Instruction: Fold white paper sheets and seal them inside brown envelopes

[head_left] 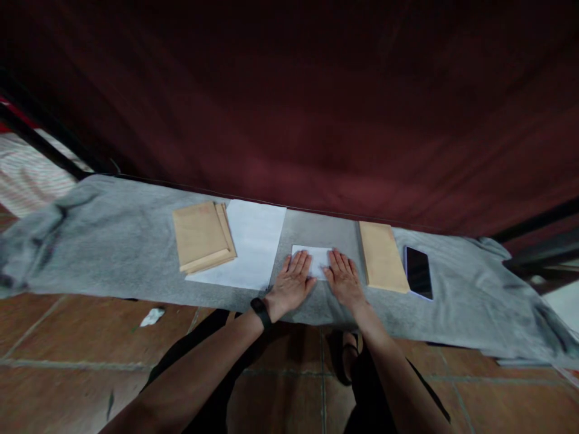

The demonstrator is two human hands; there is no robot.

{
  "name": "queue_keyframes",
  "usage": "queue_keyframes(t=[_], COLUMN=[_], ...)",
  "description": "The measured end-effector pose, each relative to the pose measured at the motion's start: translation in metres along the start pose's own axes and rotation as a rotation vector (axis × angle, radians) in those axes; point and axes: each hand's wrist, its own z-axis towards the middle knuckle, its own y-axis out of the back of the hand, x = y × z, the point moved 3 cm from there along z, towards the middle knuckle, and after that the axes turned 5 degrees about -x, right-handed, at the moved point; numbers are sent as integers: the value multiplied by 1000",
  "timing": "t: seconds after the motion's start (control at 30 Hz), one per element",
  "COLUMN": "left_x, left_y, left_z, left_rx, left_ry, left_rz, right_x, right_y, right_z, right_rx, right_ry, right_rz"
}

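Note:
A small white folded-looking paper lies flat on the grey cloth in front of me. My left hand rests palm down on its left part, fingers stretched out. On its right edge lies my right hand, also flat with the fingers extended. The hands cover both sides of the paper, so only its middle and top show. Left of my left hand is a large white sheet, partly under a stack of brown envelopes. Right of my right hand lies another brown envelope or stack of them.
A phone with a dark screen lies at the right, beside the brown envelope. The grey cloth covers a long narrow surface. Behind it hangs a dark red curtain-like cloth. A crumpled white scrap is on the tiled floor.

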Motion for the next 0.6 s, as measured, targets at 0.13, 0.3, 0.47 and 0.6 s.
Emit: queue_keyframes(t=[0.13, 0.3, 0.47, 0.6], left_x=[11, 11, 8, 6], left_y=[3, 7, 9, 13], left_z=[-1, -1, 1, 3], left_rx=[-27, -52, -32, -35], left_ry=[75, 133, 171, 183], left_rz=[28, 39, 17, -42], right_x=[0, 0, 0, 0], right_y=[-2, -4, -4, -5], right_z=[-1, -1, -2, -2], right_rx=[-3, -22, -40, -30], right_ry=[9, 12, 23, 11], right_rz=[-19, -31, -43, -37])
